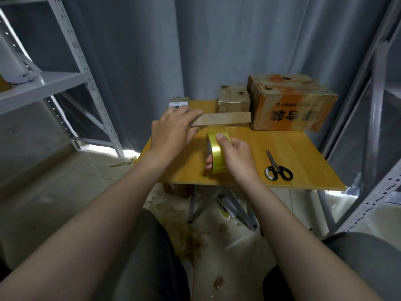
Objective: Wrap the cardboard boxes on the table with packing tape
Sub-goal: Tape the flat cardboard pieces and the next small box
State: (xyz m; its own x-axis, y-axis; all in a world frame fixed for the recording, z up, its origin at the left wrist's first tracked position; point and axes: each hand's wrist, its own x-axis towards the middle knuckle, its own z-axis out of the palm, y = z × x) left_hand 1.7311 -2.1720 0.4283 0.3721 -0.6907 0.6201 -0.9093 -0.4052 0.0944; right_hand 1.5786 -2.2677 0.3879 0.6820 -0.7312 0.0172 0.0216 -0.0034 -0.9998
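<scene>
Now holds the flat box (225, 119) by its left end in the left hand (173, 127), lengthwise left to right over the bench (303, 153). Clasps the tape roll (218, 157) in the right hand (236, 157), just nearer than the box's middle. Probably calls for pulling tape along that length.

The room is dim and grey, the curtain (217, 51) flat and shadowed; daylight spills from under it onto the floor (76, 181) in blown-out patches to either side of the bench (303, 153); the bench top glows warm yellow; a bright sheen runs along the tape roll (218, 155); the shelving uprights (71, 51) bow at the frame edges from the wide lens; detail is soft throughout, the left hand (171, 131) slightly smeared.
</scene>
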